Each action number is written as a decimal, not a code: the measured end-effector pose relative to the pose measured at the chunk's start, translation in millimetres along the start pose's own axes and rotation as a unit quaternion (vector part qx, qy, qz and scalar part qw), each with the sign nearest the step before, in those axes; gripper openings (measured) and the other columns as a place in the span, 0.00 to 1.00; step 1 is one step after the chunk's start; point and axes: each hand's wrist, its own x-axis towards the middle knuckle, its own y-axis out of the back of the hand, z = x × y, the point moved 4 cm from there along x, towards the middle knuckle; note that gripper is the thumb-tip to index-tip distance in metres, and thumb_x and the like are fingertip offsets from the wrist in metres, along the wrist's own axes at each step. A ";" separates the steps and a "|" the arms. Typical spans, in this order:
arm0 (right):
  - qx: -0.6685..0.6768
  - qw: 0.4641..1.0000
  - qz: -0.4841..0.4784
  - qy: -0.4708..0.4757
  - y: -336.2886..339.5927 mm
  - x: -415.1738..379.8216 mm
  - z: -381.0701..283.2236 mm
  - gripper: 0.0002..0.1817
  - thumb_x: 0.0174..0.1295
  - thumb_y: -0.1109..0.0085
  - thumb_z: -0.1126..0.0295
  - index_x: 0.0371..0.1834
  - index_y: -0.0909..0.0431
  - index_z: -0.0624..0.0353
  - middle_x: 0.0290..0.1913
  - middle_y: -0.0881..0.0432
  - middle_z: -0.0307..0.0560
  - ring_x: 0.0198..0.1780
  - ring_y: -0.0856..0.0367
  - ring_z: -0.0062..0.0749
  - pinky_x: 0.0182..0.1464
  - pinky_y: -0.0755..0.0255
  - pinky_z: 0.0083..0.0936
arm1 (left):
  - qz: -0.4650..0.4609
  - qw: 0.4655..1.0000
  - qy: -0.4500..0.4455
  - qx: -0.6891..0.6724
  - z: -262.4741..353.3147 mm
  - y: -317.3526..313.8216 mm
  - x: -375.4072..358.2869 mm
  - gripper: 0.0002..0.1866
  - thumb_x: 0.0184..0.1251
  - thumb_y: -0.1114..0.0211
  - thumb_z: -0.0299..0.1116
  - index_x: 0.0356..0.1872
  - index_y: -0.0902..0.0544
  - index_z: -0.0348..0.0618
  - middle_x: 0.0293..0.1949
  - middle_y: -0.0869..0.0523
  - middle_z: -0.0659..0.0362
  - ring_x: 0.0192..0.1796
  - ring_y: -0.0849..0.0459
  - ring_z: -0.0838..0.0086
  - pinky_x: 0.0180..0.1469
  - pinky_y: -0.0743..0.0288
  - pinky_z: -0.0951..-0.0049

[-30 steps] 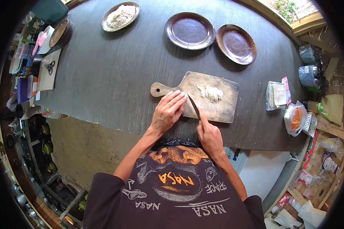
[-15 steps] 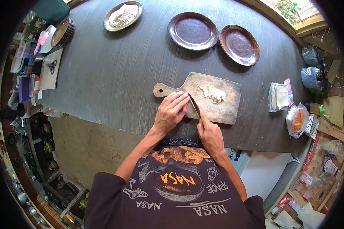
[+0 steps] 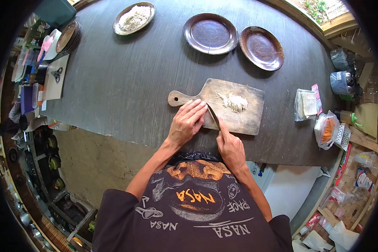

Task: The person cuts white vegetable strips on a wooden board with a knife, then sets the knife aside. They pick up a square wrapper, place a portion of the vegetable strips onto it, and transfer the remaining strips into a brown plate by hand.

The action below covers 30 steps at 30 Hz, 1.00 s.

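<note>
A wooden cutting board (image 3: pixel 250 119) with a round handle lies on the dark table. Near its middle sits a small heap of thin pale shreds (image 3: pixel 235 102). My right hand (image 3: pixel 232 148) grips a knife (image 3: pixel 213 115), its dark blade slanting up and left beside my left fingertips. Bent over the board's handle end, my left hand (image 3: pixel 188 122) has its fingers pressed together; whatever lies under them is hidden.
Two brown plates (image 3: pixel 210 34) (image 3: pixel 261 48) stand beyond the board, and a plate of white shreds (image 3: pixel 134 19) is farther left. On the right are a bag of carrots (image 3: pixel 326 131), a grater (image 3: pixel 342 136) and a plastic packet (image 3: pixel 305 105). Stacked plates (image 3: pixel 70 37) and scissors (image 3: pixel 57 74) are at the left.
The view has shifted very slightly. Both hands, the knife and the heap of shreds keep almost the same places on the board.
</note>
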 end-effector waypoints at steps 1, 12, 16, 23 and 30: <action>0.001 1.000 0.001 -0.001 -0.3 1.3 -1.0 0.35 0.73 0.42 0.71 0.84 0.36 0.47 0.27 0.15 0.60 0.27 0.15 0.58 0.35 0.20 0.53 | 0.002 1.000 0.000 -0.001 -0.2 -0.1 0.4 0.17 0.67 0.27 0.25 0.57 0.10 0.40 0.60 0.09 0.56 0.70 0.16 0.64 0.75 0.26 0.59; -0.031 0.999 -0.024 -0.002 3.6 -10.3 6.4 0.36 0.73 0.43 0.72 0.85 0.38 0.47 0.27 0.15 0.61 0.28 0.13 0.57 0.35 0.20 0.53 | -0.003 1.000 0.004 0.007 2.6 0.0 -0.1 0.18 0.67 0.27 0.26 0.58 0.10 0.40 0.61 0.09 0.55 0.70 0.16 0.63 0.76 0.26 0.58; -0.014 1.000 -0.016 0.004 1.6 -2.2 2.4 0.36 0.72 0.42 0.72 0.85 0.38 0.48 0.27 0.16 0.61 0.27 0.14 0.58 0.34 0.20 0.54 | -0.009 1.000 0.000 -0.002 1.5 1.3 -0.5 0.18 0.67 0.27 0.26 0.58 0.11 0.39 0.61 0.10 0.55 0.71 0.17 0.63 0.77 0.27 0.57; -0.021 1.000 -0.006 0.008 -1.3 3.1 -2.4 0.37 0.73 0.42 0.71 0.85 0.38 0.47 0.26 0.16 0.60 0.27 0.14 0.57 0.34 0.20 0.53 | -0.004 1.000 0.009 -0.008 1.2 1.5 0.1 0.18 0.67 0.28 0.25 0.58 0.11 0.39 0.62 0.10 0.55 0.70 0.16 0.62 0.76 0.27 0.57; -0.047 0.999 -0.010 0.006 1.7 -12.2 5.2 0.36 0.73 0.42 0.71 0.85 0.37 0.48 0.25 0.17 0.58 0.25 0.15 0.55 0.33 0.20 0.52 | -0.010 1.000 0.007 -0.011 1.3 3.8 -0.9 0.19 0.68 0.28 0.25 0.60 0.11 0.40 0.63 0.10 0.55 0.71 0.17 0.62 0.77 0.27 0.57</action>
